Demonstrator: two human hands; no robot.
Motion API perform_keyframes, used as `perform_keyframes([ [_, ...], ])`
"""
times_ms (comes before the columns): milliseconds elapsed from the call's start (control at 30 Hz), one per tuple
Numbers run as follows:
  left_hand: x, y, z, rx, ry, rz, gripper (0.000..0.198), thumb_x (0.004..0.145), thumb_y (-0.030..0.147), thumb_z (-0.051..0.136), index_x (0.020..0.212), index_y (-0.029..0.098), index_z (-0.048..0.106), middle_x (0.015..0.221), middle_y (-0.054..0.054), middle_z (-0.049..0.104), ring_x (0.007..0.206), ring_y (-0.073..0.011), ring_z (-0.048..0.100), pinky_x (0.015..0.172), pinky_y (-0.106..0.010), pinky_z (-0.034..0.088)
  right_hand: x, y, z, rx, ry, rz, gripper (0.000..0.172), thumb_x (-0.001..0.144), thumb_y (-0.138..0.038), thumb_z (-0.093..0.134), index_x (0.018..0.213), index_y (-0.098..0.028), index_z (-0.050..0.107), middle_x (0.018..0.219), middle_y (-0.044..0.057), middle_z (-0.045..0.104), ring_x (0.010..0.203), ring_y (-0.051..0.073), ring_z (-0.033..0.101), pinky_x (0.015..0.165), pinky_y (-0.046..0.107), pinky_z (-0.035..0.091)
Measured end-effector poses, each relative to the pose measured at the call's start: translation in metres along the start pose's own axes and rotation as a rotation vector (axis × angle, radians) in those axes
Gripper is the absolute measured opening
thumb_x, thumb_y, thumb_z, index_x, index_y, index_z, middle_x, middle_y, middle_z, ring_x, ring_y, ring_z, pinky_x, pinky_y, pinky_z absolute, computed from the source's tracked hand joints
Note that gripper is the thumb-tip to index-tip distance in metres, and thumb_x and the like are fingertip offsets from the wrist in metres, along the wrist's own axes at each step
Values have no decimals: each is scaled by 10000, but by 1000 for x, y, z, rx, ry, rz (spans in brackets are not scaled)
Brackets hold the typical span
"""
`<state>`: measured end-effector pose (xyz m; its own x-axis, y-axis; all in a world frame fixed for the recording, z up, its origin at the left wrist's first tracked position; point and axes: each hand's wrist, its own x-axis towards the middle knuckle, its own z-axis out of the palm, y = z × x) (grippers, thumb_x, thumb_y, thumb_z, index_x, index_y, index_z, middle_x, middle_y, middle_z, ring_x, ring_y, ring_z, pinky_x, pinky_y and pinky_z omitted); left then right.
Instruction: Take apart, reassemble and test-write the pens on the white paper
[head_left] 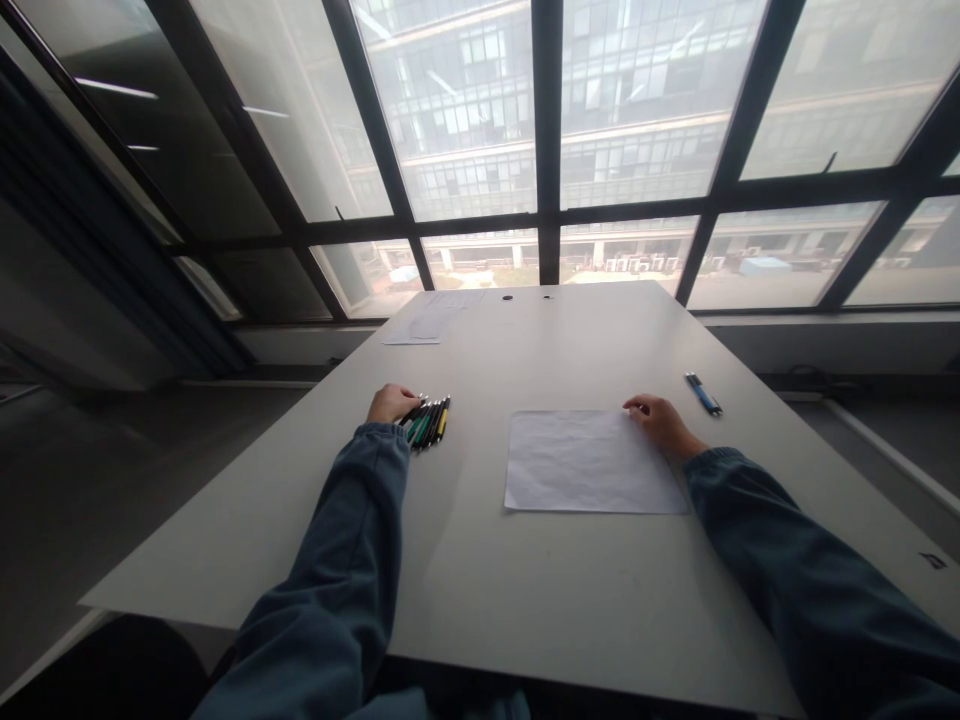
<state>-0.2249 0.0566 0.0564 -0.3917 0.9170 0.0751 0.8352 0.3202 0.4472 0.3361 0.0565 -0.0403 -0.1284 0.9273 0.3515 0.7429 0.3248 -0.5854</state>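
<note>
My left hand (pixel 393 403) is at the left side of a row of pens (pixel 430 424), its fingers bent together and closed on a pen at the row's far end. The pens lie close together, mostly black, with green and yellow ones among them. A blank white sheet of paper (pixel 592 462) lies flat to their right, slightly wrinkled. At its far right corner is my right hand (pixel 660 422), fingers curled and the tips pinched at the paper's edge. The hand and sleeve cover that corner.
Two or so blue pens (pixel 703 394) lie on the right of the white table (pixel 480 590). Papers (pixel 427 320) rest at its far left. A cable hole (pixel 508 298) is near the back edge. Large windows (pixel 637 110) stand beyond, with a dark curtain (pixel 97 200) at left.
</note>
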Motion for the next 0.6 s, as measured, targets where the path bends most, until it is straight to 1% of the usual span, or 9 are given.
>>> perform_keyframes([
  [100, -2, 9, -9, -91, 18, 3, 147, 602, 244, 757, 722, 160, 751, 701, -63, 728, 728, -215, 679, 656, -257, 504, 0, 0, 0, 7, -1, 1, 249, 784, -208, 532, 896, -165, 751, 858, 72, 743, 745, 200, 650, 714, 290, 479],
  [167, -5, 19, -13, -238, -9, 23, 204, 627, 268, 732, 781, 136, 749, 678, -57, 713, 652, -190, 661, 609, -249, 502, 0, -1, 0, 16, 4, 4, 248, 786, -210, 531, 891, -166, 752, 854, 74, 745, 745, 202, 654, 717, 292, 482],
  [233, -11, 32, -15, -393, -49, 56, 260, 637, 296, 723, 816, 108, 736, 669, -57, 698, 587, -165, 632, 566, -244, 500, -1, -3, 0, 26, 11, 7, 248, 784, -213, 531, 884, -166, 753, 851, 77, 747, 749, 205, 660, 719, 293, 486],
  [267, -15, 39, -15, -447, -49, 76, 282, 637, 296, 722, 835, 97, 731, 665, -54, 689, 567, -151, 619, 557, -238, 500, -1, -4, 0, 32, 13, 6, 251, 782, -215, 530, 882, -165, 754, 855, 78, 748, 755, 207, 663, 720, 293, 488],
  [333, -25, 55, -13, -527, -48, 115, 381, 622, 273, 729, 957, 92, 716, 636, -29, 665, 522, -131, 593, 530, -232, 496, -2, -6, -1, 45, 19, 2, 257, 780, -223, 525, 881, -163, 755, 861, 78, 751, 767, 210, 666, 722, 293, 490],
  [367, -31, 63, -11, -571, -65, 163, 443, 623, 269, 732, 1032, 103, 702, 623, -14, 654, 503, -120, 581, 521, -228, 493, -2, -7, -1, 54, 23, 3, 261, 781, -227, 522, 881, -162, 754, 858, 76, 752, 768, 210, 666, 723, 293, 491],
  [400, -37, 71, -8, -609, -98, 204, 464, 624, 274, 740, 1054, 106, 695, 614, -7, 645, 494, -113, 574, 518, -225, 494, -2, -8, -2, 65, 26, 6, 264, 783, -232, 518, 880, -162, 753, 850, 73, 752, 763, 209, 666, 722, 293, 492],
  [500, -54, 94, 5, -752, -216, 261, 417, 637, 324, 765, 988, 112, 696, 649, -25, 663, 542, -125, 613, 569, -245, 529, -2, -11, -4, 101, 41, 15, 265, 792, -239, 513, 883, -164, 750, 811, 65, 748, 728, 200, 660, 705, 290, 494],
  [600, -72, 113, 27, -884, -293, 296, 423, 603, 393, 822, 891, 119, 677, 672, -38, 679, 576, -142, 642, 612, -278, 556, -1, -15, -7, 113, 89, 3, 257, 793, -225, 512, 875, -165, 747, 792, 65, 743, 711, 197, 655, 705, 294, 494],
])
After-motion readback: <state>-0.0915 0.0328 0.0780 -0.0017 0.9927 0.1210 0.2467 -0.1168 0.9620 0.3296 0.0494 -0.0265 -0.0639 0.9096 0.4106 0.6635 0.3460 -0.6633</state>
